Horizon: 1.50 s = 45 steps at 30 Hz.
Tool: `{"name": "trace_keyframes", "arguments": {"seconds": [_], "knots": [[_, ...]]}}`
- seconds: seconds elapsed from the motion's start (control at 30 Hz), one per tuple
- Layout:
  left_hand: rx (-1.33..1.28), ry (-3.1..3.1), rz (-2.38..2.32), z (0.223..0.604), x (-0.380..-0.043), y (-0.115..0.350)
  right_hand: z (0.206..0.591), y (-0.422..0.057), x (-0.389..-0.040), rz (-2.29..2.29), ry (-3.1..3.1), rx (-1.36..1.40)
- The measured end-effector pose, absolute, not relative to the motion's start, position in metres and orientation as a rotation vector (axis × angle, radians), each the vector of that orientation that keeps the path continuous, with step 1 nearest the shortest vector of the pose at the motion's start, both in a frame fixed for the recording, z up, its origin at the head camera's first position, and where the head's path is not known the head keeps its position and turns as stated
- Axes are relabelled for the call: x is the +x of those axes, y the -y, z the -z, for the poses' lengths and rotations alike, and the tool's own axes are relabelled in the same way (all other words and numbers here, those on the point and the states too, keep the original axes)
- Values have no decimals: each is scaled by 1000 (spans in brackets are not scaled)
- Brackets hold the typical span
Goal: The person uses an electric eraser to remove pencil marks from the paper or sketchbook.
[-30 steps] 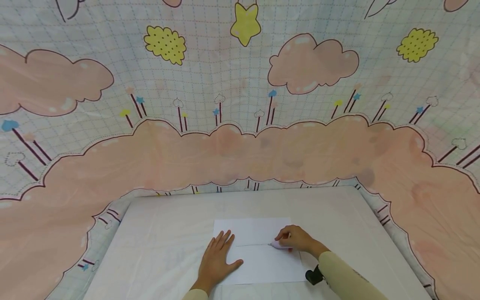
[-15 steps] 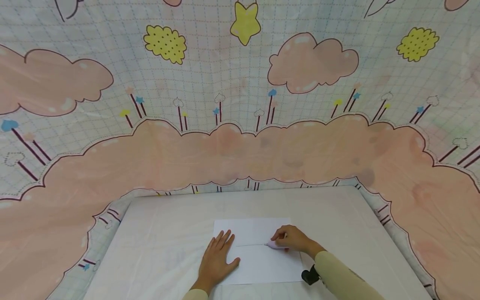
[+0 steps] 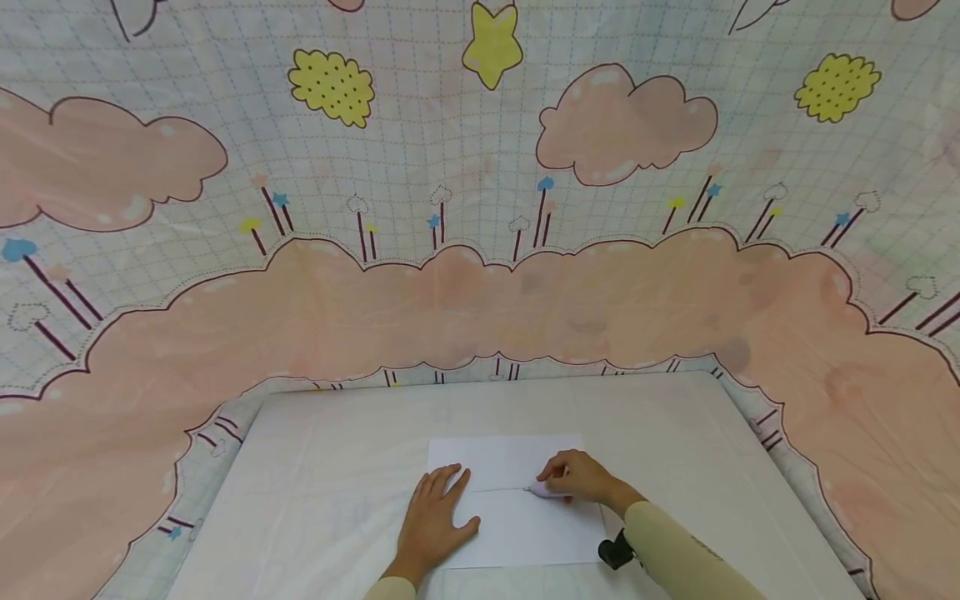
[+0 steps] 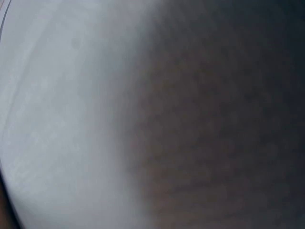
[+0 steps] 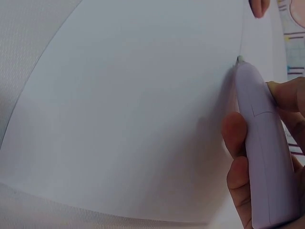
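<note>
A white paper sheet [image 3: 525, 533] lies on the table, with a thin dark line [image 3: 495, 490] across its middle. My left hand [image 3: 431, 517] rests flat on the sheet's left part, fingers spread. Between fingers and thumb, my right hand [image 3: 588, 477] grips a lavender pen-shaped tool that looks like an electric eraser [image 5: 267, 152]. Its small tip [image 5: 240, 59] meets the paper at the line's right end in the right wrist view. What lies under the tool and right hand is hidden. A dark blur [image 4: 214, 119] fills much of the left wrist view.
The table [image 3: 322, 450] has a white cover, and its far edge meets a patterned cloth backdrop [image 3: 480, 308]. A black object [image 3: 617, 550] sits by the right wrist, near the sheet's lower right corner.
My right hand has slid a little to the left along the line with the tool, and the visible line is shorter. The left hand has stayed nearly still, its thumb shifting slightly.
</note>
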<state>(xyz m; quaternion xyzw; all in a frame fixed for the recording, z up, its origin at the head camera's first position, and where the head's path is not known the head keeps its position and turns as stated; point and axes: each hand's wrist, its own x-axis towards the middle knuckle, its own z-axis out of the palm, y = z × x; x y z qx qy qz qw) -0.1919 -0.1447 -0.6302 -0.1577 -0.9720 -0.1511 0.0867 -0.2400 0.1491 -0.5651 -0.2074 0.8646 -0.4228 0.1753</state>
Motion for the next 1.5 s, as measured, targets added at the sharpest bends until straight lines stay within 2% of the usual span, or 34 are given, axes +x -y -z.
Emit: {"name": "trace_keyframes", "arguments": {"seconds": [1.1,1.5], "knots": [[-478,2757,574,635,-196,145,568,-183,-250,1165,-2494,-499],[-483,2735,540,635,-200,142,565,-175,-253,1168,-2480,-550]]}}
